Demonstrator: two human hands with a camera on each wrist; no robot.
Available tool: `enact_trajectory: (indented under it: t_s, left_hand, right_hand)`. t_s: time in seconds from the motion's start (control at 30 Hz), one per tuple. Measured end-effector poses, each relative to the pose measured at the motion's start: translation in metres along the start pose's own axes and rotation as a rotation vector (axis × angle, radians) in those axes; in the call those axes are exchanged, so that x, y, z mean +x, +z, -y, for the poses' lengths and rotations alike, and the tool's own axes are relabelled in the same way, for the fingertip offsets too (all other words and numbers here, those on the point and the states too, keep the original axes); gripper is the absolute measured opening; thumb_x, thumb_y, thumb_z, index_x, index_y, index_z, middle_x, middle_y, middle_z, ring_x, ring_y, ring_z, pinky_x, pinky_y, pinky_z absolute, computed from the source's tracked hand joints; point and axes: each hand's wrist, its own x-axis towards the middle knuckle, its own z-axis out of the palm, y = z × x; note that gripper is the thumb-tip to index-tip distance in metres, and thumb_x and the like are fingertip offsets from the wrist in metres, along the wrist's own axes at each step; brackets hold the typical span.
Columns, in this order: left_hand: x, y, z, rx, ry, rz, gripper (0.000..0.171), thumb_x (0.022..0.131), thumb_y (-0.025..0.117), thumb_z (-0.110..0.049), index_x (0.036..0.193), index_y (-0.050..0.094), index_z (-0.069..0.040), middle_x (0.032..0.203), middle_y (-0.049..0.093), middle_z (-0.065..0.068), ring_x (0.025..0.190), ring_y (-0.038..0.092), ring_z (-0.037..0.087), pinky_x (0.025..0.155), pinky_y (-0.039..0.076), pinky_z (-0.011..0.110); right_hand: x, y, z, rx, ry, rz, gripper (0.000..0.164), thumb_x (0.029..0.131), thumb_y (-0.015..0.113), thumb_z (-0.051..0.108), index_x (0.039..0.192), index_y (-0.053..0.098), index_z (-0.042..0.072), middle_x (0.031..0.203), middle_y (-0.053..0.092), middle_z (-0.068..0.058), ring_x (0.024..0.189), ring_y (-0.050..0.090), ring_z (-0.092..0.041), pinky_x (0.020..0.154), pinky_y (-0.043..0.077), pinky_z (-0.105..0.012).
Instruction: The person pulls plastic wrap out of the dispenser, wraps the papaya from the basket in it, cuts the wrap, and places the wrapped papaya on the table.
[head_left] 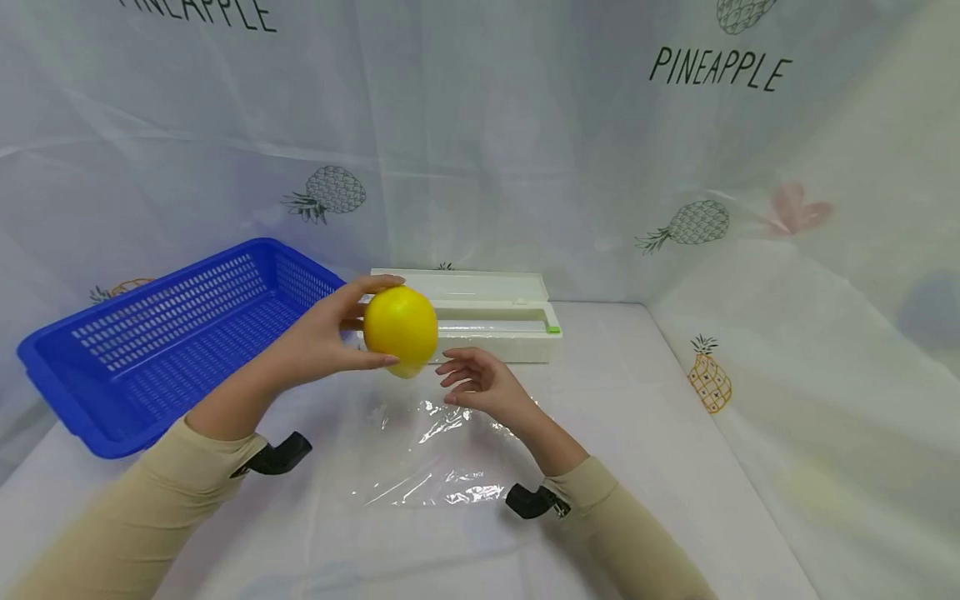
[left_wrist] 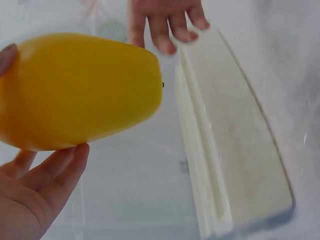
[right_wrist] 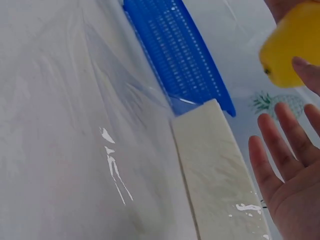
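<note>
My left hand (head_left: 327,333) grips a smooth yellow fruit (head_left: 401,327) between thumb and fingers, held up over the table in front of a white box. Seen in the left wrist view, the fruit (left_wrist: 95,90) is long and tapers to a blunt end with a small dark tip. Close by on the right, my right hand (head_left: 487,386) holds nothing, its fingers relaxed and spread with the palm toward the fruit. Below both hands, a sheet of clear cling film (head_left: 442,467) lies on the white tablecloth. It runs up to the white cling film dispenser box (head_left: 498,346), whose lid stands raised.
A blue plastic basket (head_left: 187,333) with slotted walls stands on the left, behind my left forearm. The dispenser has a small green piece (head_left: 553,330) at its right end. A white curtain (head_left: 510,150) with pineapple prints hangs behind the table.
</note>
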Motion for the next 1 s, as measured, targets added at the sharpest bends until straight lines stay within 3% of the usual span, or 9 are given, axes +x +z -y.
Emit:
enact_trajectory:
  t_s: [0.23, 0.43, 0.63, 0.8, 1.0]
  left_hand:
    - [-0.001, 0.034, -0.004, -0.126, 0.004, -0.044, 0.085, 0.074, 0.086, -0.009, 0.143, 0.039, -0.021, 0.14, 0.046, 0.009, 0.114, 0.059, 0.032, 0.096, 0.047, 0.047]
    - [-0.001, 0.049, 0.004, -0.207, -0.024, -0.086, 0.087, 0.074, 0.085, -0.004, 0.143, 0.035, -0.021, 0.142, 0.042, 0.009, 0.118, 0.056, 0.033, 0.096, 0.047, 0.045]
    - [-0.003, 0.058, 0.017, -0.242, -0.131, -0.134, 0.084, 0.075, 0.085, -0.005, 0.143, 0.038, -0.017, 0.143, 0.041, 0.007, 0.125, 0.051, 0.03, 0.094, 0.048, 0.035]
    - [-0.007, 0.061, 0.025, -0.199, -0.219, -0.168, 0.071, 0.076, 0.084, -0.006, 0.137, 0.047, -0.009, 0.137, 0.044, 0.01, 0.123, 0.051, 0.03, 0.095, 0.047, 0.035]
    - [-0.009, 0.072, 0.045, -0.233, -0.32, -0.09, 0.065, 0.079, 0.082, -0.009, 0.136, 0.051, -0.005, 0.134, 0.048, 0.014, 0.12, 0.054, 0.034, 0.092, 0.05, 0.038]
  right_hand:
    - [-0.01, 0.007, 0.003, 0.04, 0.006, -0.128, 0.062, 0.083, 0.071, -0.009, 0.136, 0.041, 0.006, 0.13, 0.055, -0.015, 0.109, 0.06, -0.03, 0.091, 0.052, -0.035]
    - [-0.022, -0.001, 0.006, 0.01, -0.061, -0.209, 0.054, 0.083, 0.07, -0.012, 0.13, 0.046, 0.001, 0.127, 0.057, -0.017, 0.107, 0.06, -0.025, 0.089, 0.053, -0.032]
    - [-0.031, -0.014, 0.002, 0.048, -0.105, -0.261, 0.054, 0.084, 0.07, -0.009, 0.133, 0.048, 0.002, 0.13, 0.053, -0.014, 0.109, 0.06, -0.024, 0.091, 0.052, -0.033]
    - [-0.037, -0.029, 0.003, 0.022, -0.12, -0.296, 0.053, 0.087, 0.07, -0.003, 0.136, 0.051, 0.005, 0.132, 0.053, -0.013, 0.111, 0.06, -0.026, 0.092, 0.051, -0.034]
    - [-0.041, -0.043, 0.002, 0.009, -0.072, -0.284, 0.051, 0.087, 0.07, -0.003, 0.135, 0.052, 0.001, 0.133, 0.053, -0.013, 0.118, 0.054, -0.033, 0.093, 0.051, -0.034]
